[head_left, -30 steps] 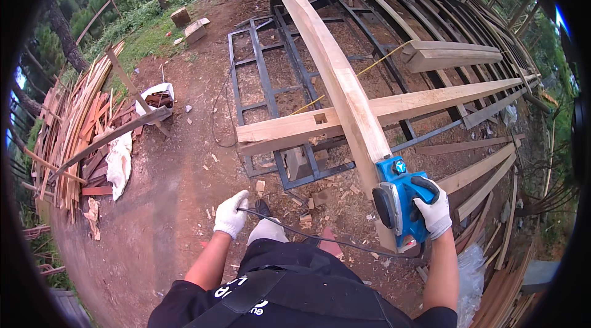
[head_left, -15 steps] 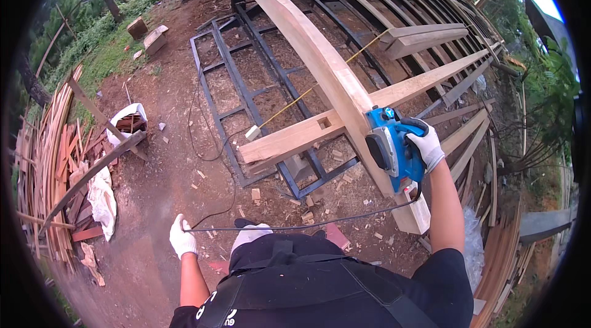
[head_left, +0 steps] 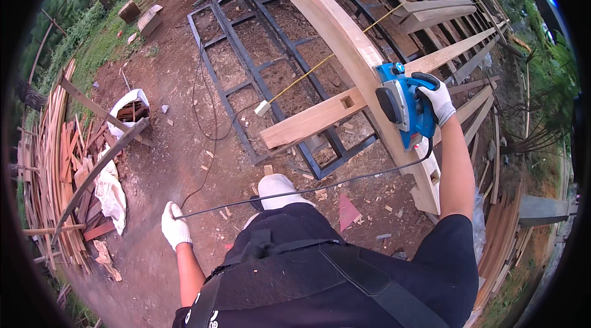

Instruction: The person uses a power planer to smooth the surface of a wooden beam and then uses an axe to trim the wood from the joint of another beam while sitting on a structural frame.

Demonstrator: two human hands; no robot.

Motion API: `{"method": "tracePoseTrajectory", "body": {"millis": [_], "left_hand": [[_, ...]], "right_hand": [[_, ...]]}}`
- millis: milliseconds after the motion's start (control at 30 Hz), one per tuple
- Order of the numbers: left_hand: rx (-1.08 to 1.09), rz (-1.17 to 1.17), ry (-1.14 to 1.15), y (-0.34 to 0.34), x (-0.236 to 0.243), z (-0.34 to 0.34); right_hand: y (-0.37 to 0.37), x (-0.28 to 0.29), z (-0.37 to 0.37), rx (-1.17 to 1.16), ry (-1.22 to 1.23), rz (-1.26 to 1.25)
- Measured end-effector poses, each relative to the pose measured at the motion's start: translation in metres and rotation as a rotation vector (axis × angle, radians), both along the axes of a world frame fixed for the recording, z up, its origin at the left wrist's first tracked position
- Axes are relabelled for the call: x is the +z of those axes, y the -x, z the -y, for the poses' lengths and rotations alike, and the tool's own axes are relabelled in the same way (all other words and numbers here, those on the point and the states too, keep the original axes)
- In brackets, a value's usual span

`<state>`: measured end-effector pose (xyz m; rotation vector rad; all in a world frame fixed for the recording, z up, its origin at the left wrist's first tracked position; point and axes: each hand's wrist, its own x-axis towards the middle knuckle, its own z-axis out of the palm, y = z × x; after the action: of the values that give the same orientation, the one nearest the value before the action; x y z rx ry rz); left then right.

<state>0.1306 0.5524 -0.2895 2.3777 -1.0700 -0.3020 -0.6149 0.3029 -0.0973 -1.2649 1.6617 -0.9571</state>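
My right hand [head_left: 438,101], in a white glove, is wrapped around the rear handle of a blue electric hand planer [head_left: 406,103]. The planer rests on a long, slightly curved timber beam [head_left: 332,14], which runs from the far left to near my right side. A black power cord [head_left: 308,191] trails from the planer's back across my front to my left hand [head_left: 176,226]. That gloved hand is closed on the cord, out to my left. Under the long beam lies a crossing beam [head_left: 301,126] with a square mortise in it.
Dark metal frames [head_left: 240,63] lie on the dirt beyond the beams. A yellow cord ends in a pale socket block [head_left: 262,108]. On the left are a wood scrap pile [head_left: 77,186] and a white sack [head_left: 132,103]. More beams [head_left: 437,14] stand far right.
The planer has slid forward a little along the beam, away from me, with my right hand on it. My view has shifted and my knee shows more. My left hand still holds the cord.
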Motion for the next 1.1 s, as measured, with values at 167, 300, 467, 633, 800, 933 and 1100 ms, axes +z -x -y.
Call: {"method": "tracePoseTrajectory", "body": {"millis": [167, 300, 467, 633, 800, 933, 1100], "left_hand": [[-0.005, 0.120, -0.111, -0.020, 0.025, 0.028], [0.027, -0.061, -0.022, -0.039, 0.017, 0.054], [-0.061, -0.149, 0.062, -0.045, 0.003, 0.109], [-0.169, -0.092, 0.136, -0.061, 0.000, 0.196], [-0.297, -0.187, 0.331, -0.071, 0.000, 0.297], [-0.381, -0.232, 0.401, -0.066, 0.008, 0.371], [-0.460, -0.220, 0.365, -0.064, 0.019, 0.450]], "right_hand": [[-0.007, -0.003, 0.030, -0.008, 0.009, -0.076], [-0.014, -0.005, 0.051, -0.042, -0.029, -0.036], [-0.023, -0.007, 0.075, -0.087, 0.030, -0.131], [-0.036, 0.004, 0.096, -0.087, 0.014, -0.054], [-0.053, 0.011, 0.120, -0.090, -0.052, -0.041], [-0.063, 0.010, 0.141, -0.086, 0.021, -0.130], [-0.069, 0.015, 0.165, -0.097, -0.036, -0.131]]}}
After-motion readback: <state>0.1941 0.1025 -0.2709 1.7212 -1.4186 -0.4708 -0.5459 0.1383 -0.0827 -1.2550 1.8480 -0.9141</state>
